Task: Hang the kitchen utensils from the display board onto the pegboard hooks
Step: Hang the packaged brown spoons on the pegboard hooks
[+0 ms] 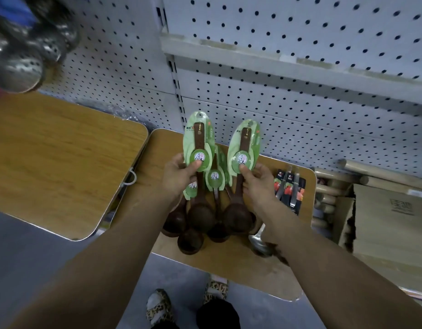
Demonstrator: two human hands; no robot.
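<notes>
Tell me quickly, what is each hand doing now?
Left hand: grips a carded wooden ladle.
Right hand: grips another carded wooden ladle.

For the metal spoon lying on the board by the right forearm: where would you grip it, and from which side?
Take the metal spoon by its handle, from above. Its bowl lies nearest the person, at the wooden board's edge; the handle runs away under the right hand. That arm must move first.
</notes>
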